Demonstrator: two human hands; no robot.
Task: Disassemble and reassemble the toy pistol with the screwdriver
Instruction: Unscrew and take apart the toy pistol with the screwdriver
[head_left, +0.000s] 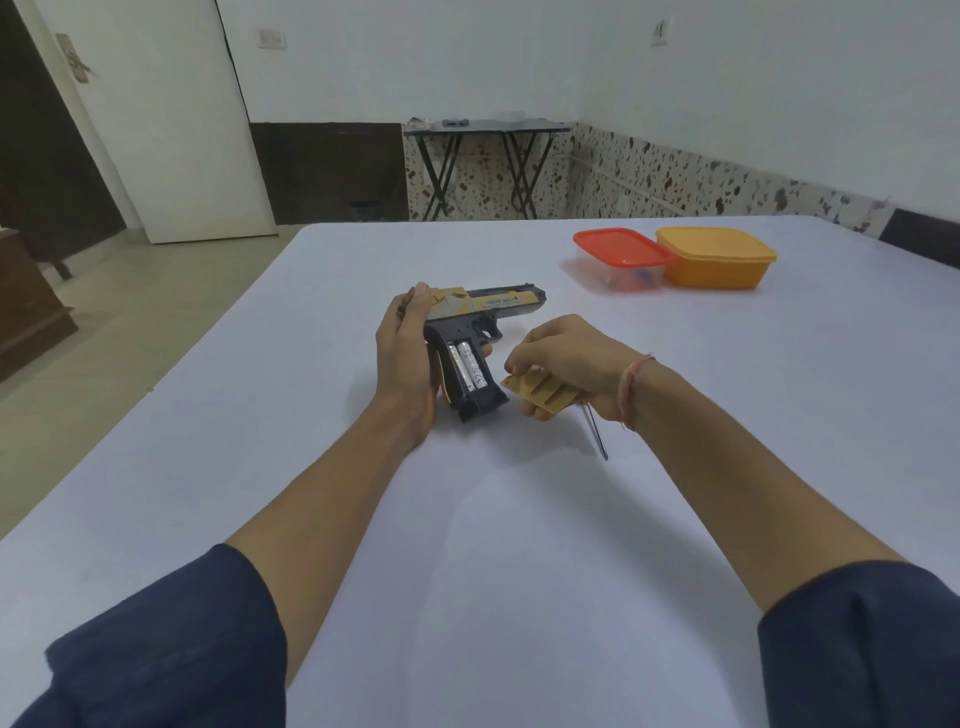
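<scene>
I see my left hand (405, 364) wrapped around the toy pistol (483, 312): the thumb lies up along the rear of the tan slide, the palm is against the back of the black grip, and one fingertip shows past the grip by the trigger guard. The pistol lies side-up in that hand, low over the white surface (519, 545), with its muzzle pointing away from the hand toward the right. The grip's compartment is uncovered, and two batteries (467, 366) sit side by side in it, just right of my left palm. My right hand (566, 358) is just beside the butt of the pistol without touching it. Its fingers are curled, pinching the tan ribbed battery cover (540, 393) on the underside of the hand. The same hand also holds the screwdriver (596, 431), whose thin metal shaft sticks out below the heel of the palm, back toward me. The handle is hidden inside the fist. A thread bracelet (631, 384) circles the right wrist. Well beyond the right hand, a red-lidded clear container (621, 249) and an orange container (717, 257) stand touching each other.
</scene>
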